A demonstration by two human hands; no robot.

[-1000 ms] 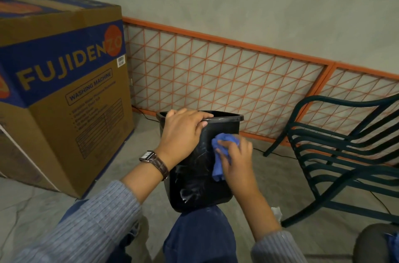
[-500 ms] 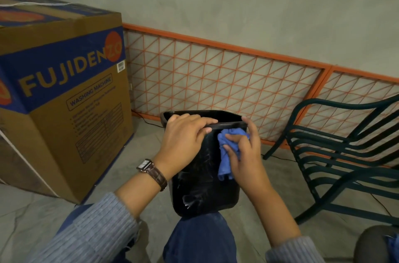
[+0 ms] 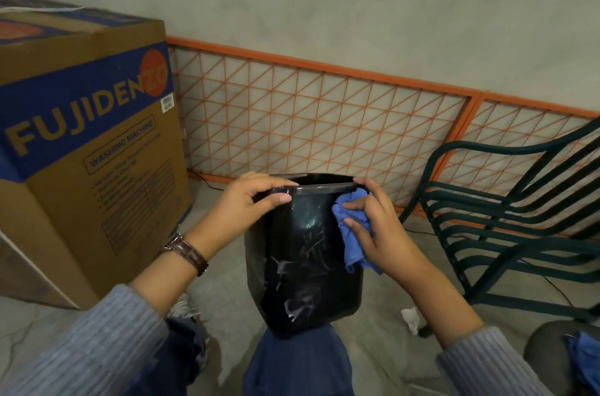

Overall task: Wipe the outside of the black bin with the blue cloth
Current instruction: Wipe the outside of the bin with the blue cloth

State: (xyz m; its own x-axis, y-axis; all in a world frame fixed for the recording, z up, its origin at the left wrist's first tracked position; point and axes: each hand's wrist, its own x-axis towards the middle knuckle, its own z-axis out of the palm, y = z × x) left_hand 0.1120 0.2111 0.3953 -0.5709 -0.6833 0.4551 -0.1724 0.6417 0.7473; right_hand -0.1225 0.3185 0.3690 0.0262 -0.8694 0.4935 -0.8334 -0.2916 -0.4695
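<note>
The bin (image 3: 302, 265) is held up off the floor (image 3: 224, 295), its base against the person's knee (image 3: 298, 363) in blue trousers and its mouth tilted away. White smears streak its glossy near side. The left hand (image 3: 250, 204) grasps the rim at the left corner, fingers hooked over the edge and thumb on the outer face; a brown-strapped watch (image 3: 186, 252) sits on that wrist. The right hand (image 3: 380, 233) clutches the cloth (image 3: 352, 233), bunched and pressed to the bin's right side just below the rim, with a tail of it hanging down.

The floor is grey and cracked in places. A plain grey wall (image 3: 357, 6) rises behind, with orange lattice panels (image 3: 308, 122) along its foot and a thin black cable on the floor below them. A large cardboard box (image 3: 81, 152), printed FUJIDENZO WASHING MACHINE, stands at the left. A dark green slatted chair (image 3: 503, 217) stands at the right, with a crumpled white scrap (image 3: 410, 319) on the floor near its foot.
</note>
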